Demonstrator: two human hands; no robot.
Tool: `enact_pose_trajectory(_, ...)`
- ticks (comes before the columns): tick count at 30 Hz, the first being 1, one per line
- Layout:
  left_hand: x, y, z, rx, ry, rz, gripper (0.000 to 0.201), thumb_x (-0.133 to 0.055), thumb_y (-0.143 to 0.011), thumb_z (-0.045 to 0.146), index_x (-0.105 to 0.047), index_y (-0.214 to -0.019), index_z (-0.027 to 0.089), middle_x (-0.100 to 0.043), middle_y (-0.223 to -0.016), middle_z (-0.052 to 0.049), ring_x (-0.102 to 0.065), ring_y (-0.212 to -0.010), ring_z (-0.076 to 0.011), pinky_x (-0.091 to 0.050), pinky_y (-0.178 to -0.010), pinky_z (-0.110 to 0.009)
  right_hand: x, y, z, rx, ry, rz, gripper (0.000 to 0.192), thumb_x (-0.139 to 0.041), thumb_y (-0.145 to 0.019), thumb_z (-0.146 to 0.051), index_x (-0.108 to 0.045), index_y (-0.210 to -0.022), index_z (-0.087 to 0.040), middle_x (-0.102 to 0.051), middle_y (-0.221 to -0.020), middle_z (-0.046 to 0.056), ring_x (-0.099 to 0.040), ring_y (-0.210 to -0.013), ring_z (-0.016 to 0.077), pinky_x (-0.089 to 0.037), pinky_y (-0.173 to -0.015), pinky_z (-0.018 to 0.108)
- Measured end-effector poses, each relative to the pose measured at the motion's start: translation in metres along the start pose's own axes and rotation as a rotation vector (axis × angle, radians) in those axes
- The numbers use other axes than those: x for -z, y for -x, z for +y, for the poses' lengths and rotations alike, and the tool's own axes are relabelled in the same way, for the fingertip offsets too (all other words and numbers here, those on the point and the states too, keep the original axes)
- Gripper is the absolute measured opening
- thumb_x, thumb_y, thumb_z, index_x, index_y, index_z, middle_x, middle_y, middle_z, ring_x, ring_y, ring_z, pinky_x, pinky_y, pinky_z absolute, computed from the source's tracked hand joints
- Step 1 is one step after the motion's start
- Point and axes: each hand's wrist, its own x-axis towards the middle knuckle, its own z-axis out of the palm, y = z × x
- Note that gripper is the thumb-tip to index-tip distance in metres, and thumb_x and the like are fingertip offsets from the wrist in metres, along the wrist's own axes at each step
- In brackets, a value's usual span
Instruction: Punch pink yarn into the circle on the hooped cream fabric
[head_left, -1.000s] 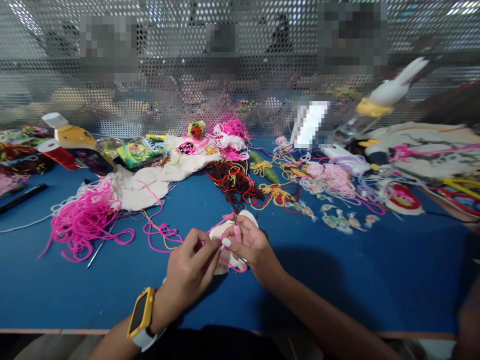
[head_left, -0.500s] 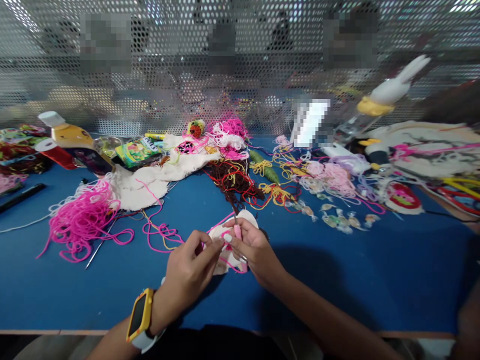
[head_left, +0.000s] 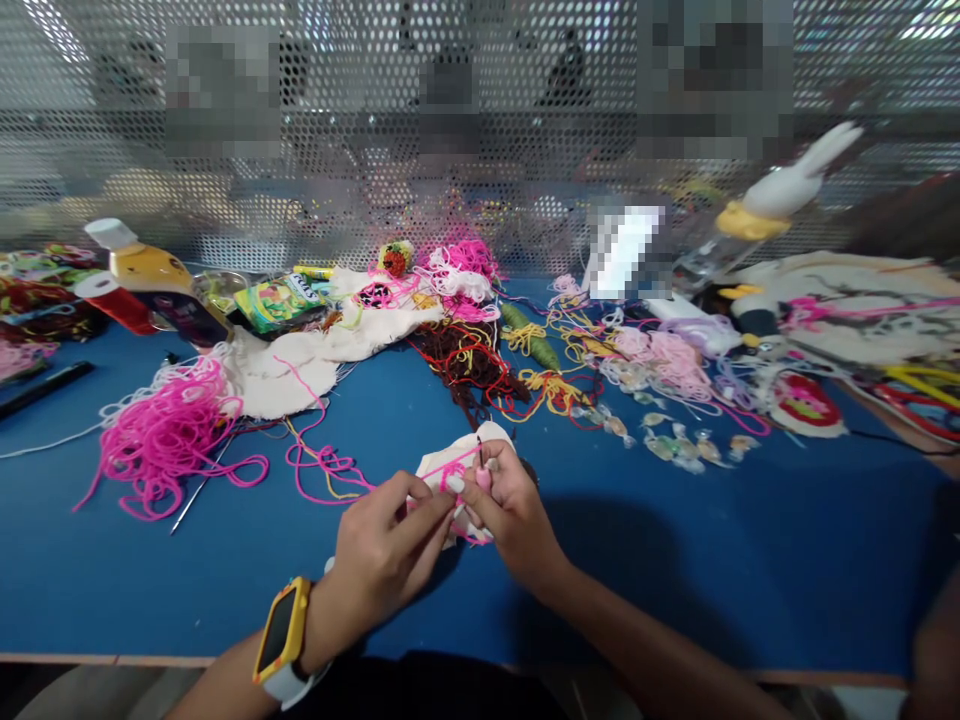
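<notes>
left hand [head_left: 382, 550]: pinches pink yarn [head_left: 442, 478] | right hand [head_left: 506, 510]: holds hook [head_left: 480, 468] at cream fabric [head_left: 450, 465]

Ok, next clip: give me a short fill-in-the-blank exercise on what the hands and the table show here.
1. The left hand has a watch with a ____ case on its wrist.
2. Both hands pinch a small white cloth piece stitched with ____ thread.
3. The right hand grips a slim tool with a ____ handle.
4. The table top is ____.

Missing words: yellow; pink; pink; blue
</notes>
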Motion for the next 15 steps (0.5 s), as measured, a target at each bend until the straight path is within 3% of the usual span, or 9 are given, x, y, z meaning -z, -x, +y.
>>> enact_pose_trajectory(8, -0.0012, -0.0004, 0.002, -0.009, 0.068, 0.012, 0.021, -0.059, -0.082, 0.008, -0.062, -0.101, 0.014, -0.053, -0.079, -0.003, -0.05, -0.062, -0.0092, -0.043, -0.054, -0.02, 0.0028, -0.0003, 0.0025, -0.027, 0.004, 0.012, 0.028, -0.064, -0.08, -0.032, -0.039, -0.091, -0.022, -0.042, -0.054, -0.011, -0.031, -0.039, 0.0018, -0.028, -0.039, 0.014)
enact_pose_trajectory(15, -0.001, -0.0004, -0.0018, 0.039, 0.043, 0.081, 0.019, -0.06, -0.082, 0.009, -0.061, -0.099, 0.016, -0.054, -0.079, -0.003, -0.052, -0.06, -0.0088, -0.044, -0.053, -0.019, 0.0014, -0.0033, -0.0058, -0.012, -0.068, -0.027, 0.046, -0.073, -0.071, -0.027, -0.046, -0.108, -0.021, -0.058, -0.082, -0.003, -0.045, -0.054, 0.0035, -0.038, -0.049, 0.016)
